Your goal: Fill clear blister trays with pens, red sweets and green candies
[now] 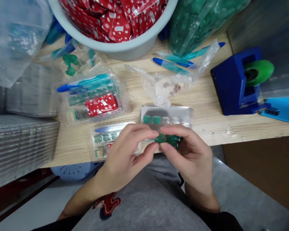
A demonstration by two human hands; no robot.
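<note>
"Where's the green piece [160, 138] in the head view?"

"Just below the middle of the frame, by the tray [167, 111]. The left hand [125, 155] and right hand [194, 152] both pinch it between thumb and fingertip; more green shows inside the right hand's curl."

"How will it handle?"

"Light, I'd guess, and its shine suggests slippery. Stiffness I can't tell. I'd grip opposite sides with the fingertips."

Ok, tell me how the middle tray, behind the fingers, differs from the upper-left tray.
The middle tray shows two green pieces and no pen; the upper-left tray carries a blue pen and a red packet. The left hand and right hand partly cover the middle tray, not the upper-left tray. Both rest on the table.
</note>
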